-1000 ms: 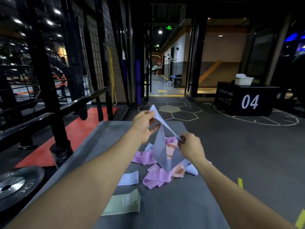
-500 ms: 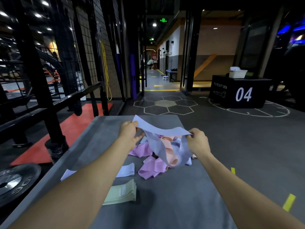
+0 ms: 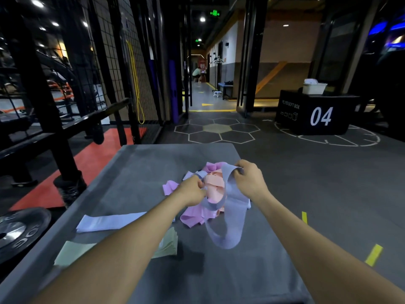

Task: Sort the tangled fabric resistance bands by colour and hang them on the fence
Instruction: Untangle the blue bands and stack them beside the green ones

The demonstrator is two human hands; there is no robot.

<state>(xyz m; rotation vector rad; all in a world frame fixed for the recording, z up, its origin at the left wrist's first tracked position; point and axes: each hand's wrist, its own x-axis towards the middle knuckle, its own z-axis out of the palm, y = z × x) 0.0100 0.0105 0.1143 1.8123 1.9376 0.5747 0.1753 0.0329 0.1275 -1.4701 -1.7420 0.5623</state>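
A lavender band hangs as a loop between my two hands over the grey mat. My left hand pinches one end of it, my right hand grips the other end. Under them lies the tangled pile of pink, peach and lavender bands. A flat lavender band lies to the left of the pile, and a folded pale green band sits nearer me. The black mesh fence stands at the left, with a yellow band hanging on it.
A black rack with rails and a weight plate stand at the left of the mat. A black box marked 04 with a white tub sits at the right rear. A person crouches far down the corridor.
Both hands have come down and closer to the pile with the lavender band, which now sags toward me in a long loop. The view has tilted down.
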